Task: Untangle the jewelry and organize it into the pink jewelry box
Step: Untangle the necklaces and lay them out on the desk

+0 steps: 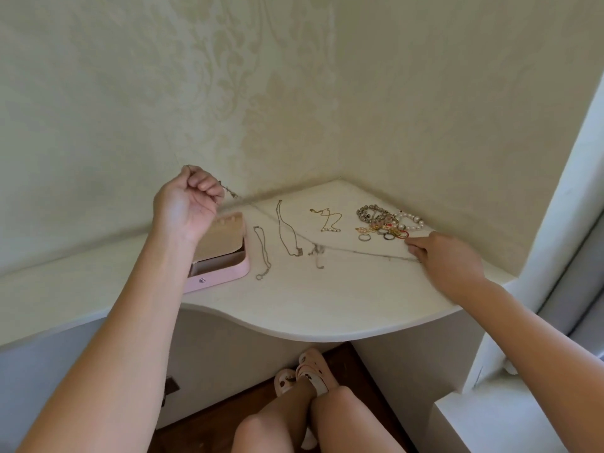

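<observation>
You're stretching a thin silver chain necklace [327, 245] across the white corner shelf [310, 305], its long axis running left to right. Your left hand [189, 204] is fisted, pinching one end above the open pink jewelry box [225, 266]; your right hand [447, 259] is pinning the far end, fingers mostly curled. So the left is nearer the box. The tangled bead, pearl and ring pile [389, 222] is sitting just beyond your right fingertips.

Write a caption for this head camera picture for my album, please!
Left hand and right hand stretch a thin chain over the shelf, beside the open pink jewelry box.
</observation>
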`<control>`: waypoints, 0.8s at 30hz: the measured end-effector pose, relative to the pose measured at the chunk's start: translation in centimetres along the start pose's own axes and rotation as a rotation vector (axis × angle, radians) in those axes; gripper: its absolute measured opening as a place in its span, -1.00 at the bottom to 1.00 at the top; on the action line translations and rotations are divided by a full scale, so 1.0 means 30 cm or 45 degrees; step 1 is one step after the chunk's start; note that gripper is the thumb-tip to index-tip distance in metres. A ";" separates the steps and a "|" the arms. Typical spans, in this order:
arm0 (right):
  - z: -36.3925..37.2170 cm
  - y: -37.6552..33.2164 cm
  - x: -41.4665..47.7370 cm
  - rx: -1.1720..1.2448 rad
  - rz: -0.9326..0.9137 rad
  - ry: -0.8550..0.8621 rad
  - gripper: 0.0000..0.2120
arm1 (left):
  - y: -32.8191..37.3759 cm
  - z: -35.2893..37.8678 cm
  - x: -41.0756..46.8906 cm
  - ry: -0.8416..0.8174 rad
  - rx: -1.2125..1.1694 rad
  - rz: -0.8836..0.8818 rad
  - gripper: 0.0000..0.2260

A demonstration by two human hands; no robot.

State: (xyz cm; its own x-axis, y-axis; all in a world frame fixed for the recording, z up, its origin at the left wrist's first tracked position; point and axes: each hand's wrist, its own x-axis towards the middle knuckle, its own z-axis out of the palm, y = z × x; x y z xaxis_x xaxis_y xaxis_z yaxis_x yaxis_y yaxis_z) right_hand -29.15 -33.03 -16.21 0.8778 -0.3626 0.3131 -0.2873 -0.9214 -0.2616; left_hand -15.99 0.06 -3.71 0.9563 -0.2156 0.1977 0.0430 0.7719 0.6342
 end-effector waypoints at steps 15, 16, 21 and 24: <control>-0.046 0.046 -0.013 -0.143 0.283 -0.038 -0.74 | 0.038 0.044 -0.003 -0.204 0.040 -0.124 -0.81; -0.048 0.043 -0.012 -0.142 0.279 -0.045 -0.75 | 0.028 0.057 -0.010 -0.224 0.065 -0.168 -0.84; -0.068 0.011 0.005 0.119 0.215 0.056 -0.76 | -0.020 0.106 -0.037 -0.246 0.332 -0.366 -0.85; -0.145 -0.041 0.026 0.445 0.113 0.163 -0.73 | -0.068 0.090 -0.056 -0.267 0.778 -0.580 -0.84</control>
State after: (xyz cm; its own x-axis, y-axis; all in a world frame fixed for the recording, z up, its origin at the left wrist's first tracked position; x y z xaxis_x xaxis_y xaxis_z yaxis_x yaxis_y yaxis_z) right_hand -29.79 -32.79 -11.67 0.7939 -0.4738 0.3810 -0.1926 -0.7904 -0.5816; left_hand -18.47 -2.78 -3.30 0.8057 -0.5865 -0.0822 0.1929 0.1286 0.9728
